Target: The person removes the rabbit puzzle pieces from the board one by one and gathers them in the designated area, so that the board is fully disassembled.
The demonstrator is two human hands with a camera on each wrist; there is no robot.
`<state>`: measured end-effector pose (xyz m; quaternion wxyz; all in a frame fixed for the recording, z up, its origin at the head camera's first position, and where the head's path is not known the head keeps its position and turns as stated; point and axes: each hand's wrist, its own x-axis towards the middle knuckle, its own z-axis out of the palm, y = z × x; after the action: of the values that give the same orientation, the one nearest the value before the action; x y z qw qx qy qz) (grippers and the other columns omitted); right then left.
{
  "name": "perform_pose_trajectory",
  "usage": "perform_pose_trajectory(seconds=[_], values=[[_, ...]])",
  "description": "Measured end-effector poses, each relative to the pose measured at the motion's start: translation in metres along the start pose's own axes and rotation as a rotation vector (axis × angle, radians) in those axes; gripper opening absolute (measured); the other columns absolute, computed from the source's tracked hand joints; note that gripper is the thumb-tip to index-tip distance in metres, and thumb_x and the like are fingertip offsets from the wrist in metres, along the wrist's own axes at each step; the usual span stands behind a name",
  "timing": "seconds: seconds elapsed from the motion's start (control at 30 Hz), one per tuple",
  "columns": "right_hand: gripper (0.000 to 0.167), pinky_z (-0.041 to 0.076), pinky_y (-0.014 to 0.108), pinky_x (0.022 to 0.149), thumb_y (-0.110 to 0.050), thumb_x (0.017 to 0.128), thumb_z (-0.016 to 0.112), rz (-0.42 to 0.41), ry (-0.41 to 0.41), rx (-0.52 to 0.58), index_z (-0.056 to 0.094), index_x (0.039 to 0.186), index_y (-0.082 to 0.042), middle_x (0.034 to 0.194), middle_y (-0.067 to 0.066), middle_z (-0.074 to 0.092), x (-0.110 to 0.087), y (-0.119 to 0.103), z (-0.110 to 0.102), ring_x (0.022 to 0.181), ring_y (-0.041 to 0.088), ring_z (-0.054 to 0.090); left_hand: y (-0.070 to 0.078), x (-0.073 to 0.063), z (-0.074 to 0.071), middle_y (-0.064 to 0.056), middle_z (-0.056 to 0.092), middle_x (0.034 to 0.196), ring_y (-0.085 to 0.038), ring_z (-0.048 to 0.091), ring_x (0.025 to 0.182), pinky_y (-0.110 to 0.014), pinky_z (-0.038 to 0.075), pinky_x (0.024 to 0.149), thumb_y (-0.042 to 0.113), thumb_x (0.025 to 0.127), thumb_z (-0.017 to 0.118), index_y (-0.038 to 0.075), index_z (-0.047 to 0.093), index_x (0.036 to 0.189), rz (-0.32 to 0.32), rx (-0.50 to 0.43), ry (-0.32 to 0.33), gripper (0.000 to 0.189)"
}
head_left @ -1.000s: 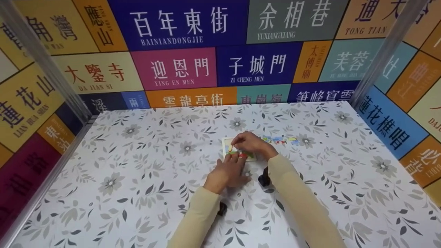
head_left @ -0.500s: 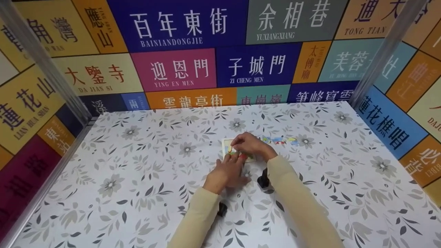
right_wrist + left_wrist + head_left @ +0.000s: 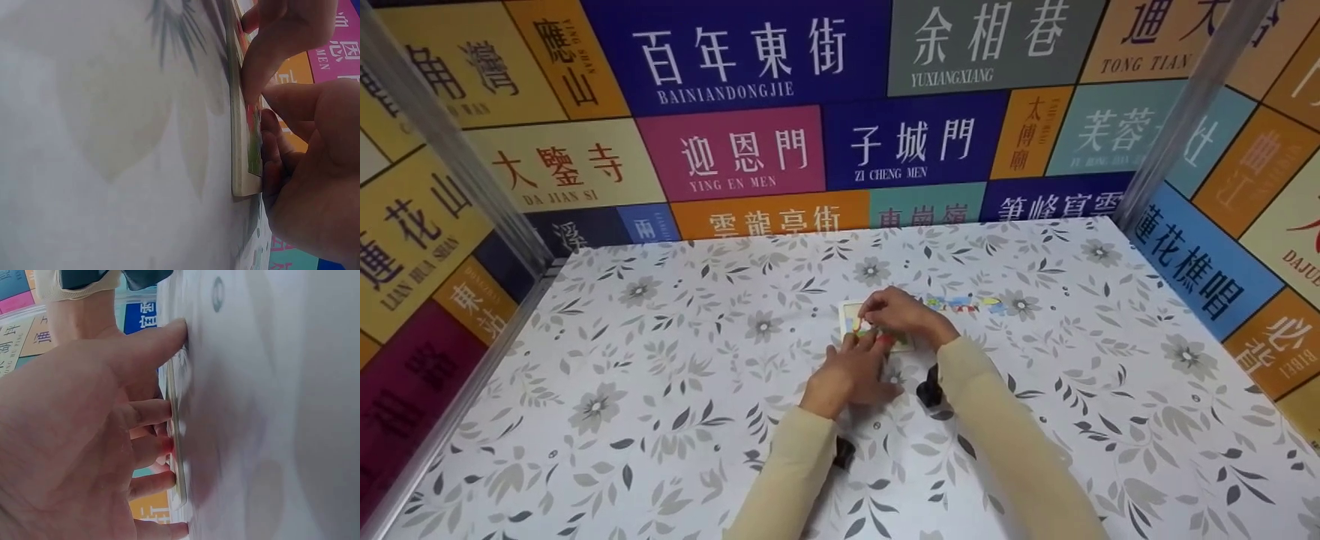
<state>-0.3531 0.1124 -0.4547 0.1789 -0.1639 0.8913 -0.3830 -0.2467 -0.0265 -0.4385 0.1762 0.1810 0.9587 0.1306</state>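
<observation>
A small picture puzzle board (image 3: pixel 846 309) with a pale border lies flat on the table. My left hand (image 3: pixel 840 379) rests on its near side, fingers straight with their tips pressed on the picture. In the left wrist view those fingers (image 3: pixel 152 451) meet the thin board edge (image 3: pixel 179 461), and the thumb stretches apart. My right hand (image 3: pixel 900 309) bends over the board from the right, thumb and forefinger pinching a small puzzle piece, mostly hidden, at the picture's surface. The right wrist view has its curled fingers (image 3: pixel 275 140) close against the board (image 3: pixel 239 140).
Several loose colourful puzzle pieces (image 3: pixel 967 303) lie right of the board, partly behind the right hand. A flower-and-leaf cloth (image 3: pixel 660 360) covers the table. Panels printed with characters (image 3: pixel 750 154) enclose the back and sides.
The head view has shifted slightly. Both hands stay at the board; the left fingers and right fingertips make only tiny movements over the picture.
</observation>
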Motion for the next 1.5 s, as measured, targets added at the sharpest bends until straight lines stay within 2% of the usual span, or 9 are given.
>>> perform_pose_trajectory(seconds=[0.1,0.23,0.33,0.6,0.73,0.83,1.07,1.27,1.5], values=[[0.023,0.047,0.033,0.092,-0.008,0.098,0.055,-0.03,0.005,0.01,0.069,0.114,0.0,0.112,0.015,0.069,-0.002,0.0,-0.001,0.096,0.019,0.057,0.002,0.001,0.0,-0.005,0.022,0.168,-0.033,0.018,0.155,-0.064,0.023,0.12,0.052,0.093,0.062,0.023,0.029,0.159,0.004,0.04,0.004,0.08],[0.019,0.047,0.03,0.087,-0.01,0.098,0.058,-0.022,0.013,0.047,0.068,0.112,-0.001,0.108,0.013,0.068,-0.005,0.001,-0.003,0.092,0.017,0.058,0.004,0.002,0.001,-0.005,0.022,0.168,-0.033,0.02,0.155,-0.064,0.027,0.119,0.055,0.093,0.061,0.021,0.03,0.158,0.007,0.084,0.011,0.079],[0.015,0.047,0.029,0.087,-0.013,0.098,0.062,0.011,0.017,0.075,0.067,0.109,-0.005,0.106,0.008,0.067,-0.006,0.001,-0.004,0.092,0.015,0.057,0.004,0.001,0.001,-0.005,0.021,0.168,-0.034,0.018,0.156,-0.064,0.025,0.119,0.054,0.094,0.061,0.021,0.028,0.159,0.004,0.073,0.007,0.08],[0.009,0.05,0.034,0.091,-0.015,0.096,0.068,0.024,0.036,0.155,0.067,0.102,-0.01,0.104,0.006,0.068,-0.009,0.003,-0.009,0.095,0.017,0.061,0.005,0.0,-0.001,-0.006,0.022,0.168,-0.036,0.017,0.156,-0.065,0.023,0.12,0.053,0.094,0.061,0.022,0.025,0.16,0.004,0.061,0.001,0.081],[0.01,0.051,0.036,0.092,-0.013,0.095,0.068,-0.012,0.078,0.179,0.068,0.103,-0.007,0.104,0.009,0.071,-0.012,0.004,-0.018,0.096,0.017,0.065,0.006,0.0,0.0,-0.008,0.021,0.168,-0.037,0.018,0.155,-0.064,0.023,0.12,0.054,0.094,0.06,0.021,0.025,0.16,0.008,0.058,-0.003,0.082],[0.012,0.051,0.038,0.09,-0.012,0.096,0.067,-0.033,0.097,0.144,0.068,0.104,-0.004,0.107,0.013,0.072,-0.016,0.006,-0.03,0.094,0.018,0.066,0.005,0.001,0.0,-0.008,0.021,0.169,-0.036,0.017,0.156,-0.063,0.021,0.121,0.054,0.093,0.06,0.021,0.026,0.16,-0.001,0.041,-0.012,0.082],[0.016,0.05,0.037,0.081,-0.015,0.095,0.068,-0.01,0.092,0.049,0.068,0.106,-0.003,0.102,0.011,0.072,-0.032,0.022,-0.064,0.093,0.025,0.065,0.004,0.0,0.0,-0.008,0.022,0.168,-0.035,0.016,0.156,-0.062,0.02,0.122,0.053,0.093,0.062,0.021,0.028,0.159,-0.019,0.009,-0.006,0.081],[0.018,0.046,0.027,0.068,-0.014,0.093,0.07,0.029,0.086,-0.017,0.069,0.106,-0.002,0.096,0.008,0.071,-0.052,0.044,-0.083,0.079,0.014,0.058,0.002,0.0,0.001,-0.01,0.021,0.168,-0.037,0.015,0.156,-0.063,0.019,0.122,0.052,0.094,0.062,0.02,0.027,0.159,-0.006,0.01,-0.008,0.081],[0.019,0.045,0.025,0.066,-0.012,0.093,0.071,0.077,0.067,-0.024,0.07,0.105,0.001,0.093,0.007,0.072,-0.063,0.058,-0.087,0.073,0.008,0.055,0.003,0.0,0.0,-0.01,0.021,0.168,-0.038,0.015,0.156,-0.063,0.019,0.122,0.052,0.094,0.062,0.02,0.028,0.159,-0.006,0.018,-0.014,0.08]])
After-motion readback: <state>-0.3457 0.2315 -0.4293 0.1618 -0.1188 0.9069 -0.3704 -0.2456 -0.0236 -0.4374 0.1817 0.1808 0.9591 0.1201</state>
